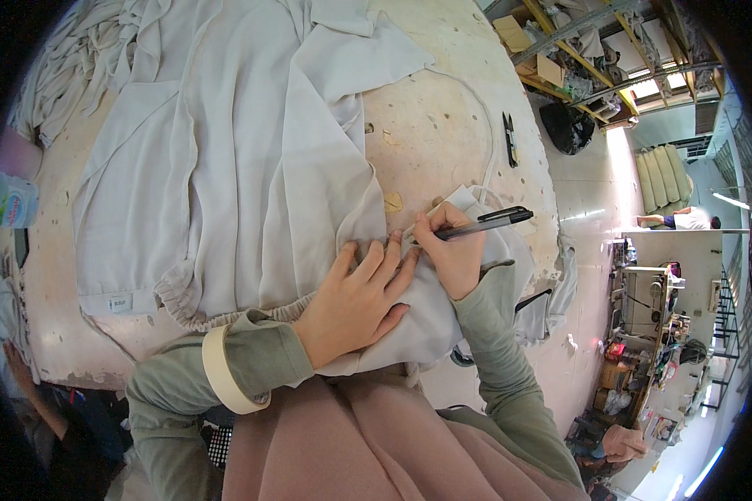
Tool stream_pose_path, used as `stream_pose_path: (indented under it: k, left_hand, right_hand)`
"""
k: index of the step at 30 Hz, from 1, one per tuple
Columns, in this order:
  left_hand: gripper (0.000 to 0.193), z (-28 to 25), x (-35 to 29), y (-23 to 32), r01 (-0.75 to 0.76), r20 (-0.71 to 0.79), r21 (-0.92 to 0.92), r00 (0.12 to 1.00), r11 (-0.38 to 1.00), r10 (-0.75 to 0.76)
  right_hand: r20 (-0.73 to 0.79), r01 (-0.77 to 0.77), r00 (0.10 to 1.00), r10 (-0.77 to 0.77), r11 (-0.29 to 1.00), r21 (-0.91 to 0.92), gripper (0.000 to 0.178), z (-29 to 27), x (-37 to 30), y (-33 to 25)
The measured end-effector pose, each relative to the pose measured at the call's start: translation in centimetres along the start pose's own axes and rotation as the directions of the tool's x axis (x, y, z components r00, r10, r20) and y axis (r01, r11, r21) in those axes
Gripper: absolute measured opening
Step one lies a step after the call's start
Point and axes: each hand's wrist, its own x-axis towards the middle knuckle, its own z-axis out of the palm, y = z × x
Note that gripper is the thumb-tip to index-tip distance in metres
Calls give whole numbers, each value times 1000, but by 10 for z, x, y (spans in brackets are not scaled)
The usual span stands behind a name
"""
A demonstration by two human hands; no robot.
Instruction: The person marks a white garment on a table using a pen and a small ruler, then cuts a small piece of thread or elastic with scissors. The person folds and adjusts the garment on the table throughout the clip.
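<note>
A light grey garment (242, 167) with a gathered elastic edge (184, 305) is spread over the table. My left hand (363, 292) lies on its near right part with fingers spread, pressing the cloth down. In my right hand (453, 246) is a black pen (485, 224), its clip end pointing right. The right fingers rest on the cloth, close to my left fingertips. A pale flat piece (461, 199), paper or cloth, shows just beyond the right hand. I cannot make out the pen's tip.
Thread snips (510, 140) lie at the table's right side. More grey cloth is heaped at the far left (75, 67). A cream tape roll (223, 367) circles my left forearm. Another person's arm (38, 392) shows at the left edge. Shelving (593, 58) stands beyond the table.
</note>
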Motion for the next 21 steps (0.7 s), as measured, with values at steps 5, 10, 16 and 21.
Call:
stream_pose_path:
  k: [5, 10, 16, 21]
  left_hand:
    - [63, 1, -1, 0, -5, 2, -11, 1000, 1000, 5]
    - [67, 2, -1, 0, 4, 1, -3, 1000, 1000, -4]
    - [67, 1, 0, 0, 8, 7, -10, 1000, 1000, -8]
    - [63, 0, -1, -1, -9, -14, -10, 1000, 1000, 9]
  right_hand:
    - [9, -22, 1000, 21, 997, 70, 23, 0, 0, 2]
    - [15, -12, 1000, 11, 998, 57, 23, 1, 1, 1]
    - [19, -12, 1000, 11, 999, 36, 23, 2, 2, 1]
    - [22, -14, 1000, 13, 999, 43, 24, 2, 2, 1]
